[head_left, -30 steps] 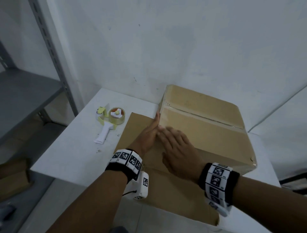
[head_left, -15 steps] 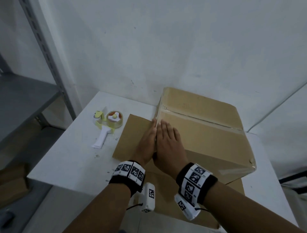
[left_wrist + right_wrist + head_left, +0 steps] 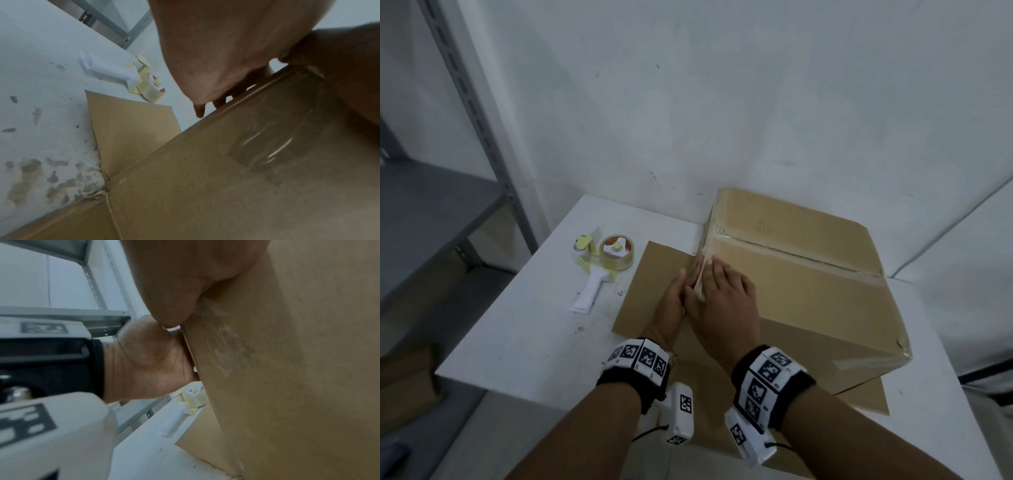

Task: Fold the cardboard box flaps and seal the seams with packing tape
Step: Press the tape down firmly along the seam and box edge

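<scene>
A brown cardboard box [image 3: 808, 291] stands on the white table [image 3: 517, 325] with clear tape along its top seam [image 3: 801, 255]. Flaps [image 3: 654, 274] lie spread flat on the table around its base. My right hand [image 3: 722, 301] lies flat on the box's top at the left edge, fingers straight. My left hand [image 3: 674, 301] presses with straight fingers against the box's left side, where clear tape [image 3: 267, 146] runs down. Both hands meet at that top left edge. A tape dispenser [image 3: 602, 263] with a clear roll and white handle lies on the table to the left.
A grey metal shelf rack [image 3: 448, 205] stands left of the table. A white wall [image 3: 722, 102] rises right behind the box. Brown cardboard [image 3: 400, 383] lies on the floor at lower left. The table's near edge runs under my wrists.
My right hand has turned from lying across the box top to pointing along its left edge. My left hand stays against the box's left side. The head view has shifted slightly.
</scene>
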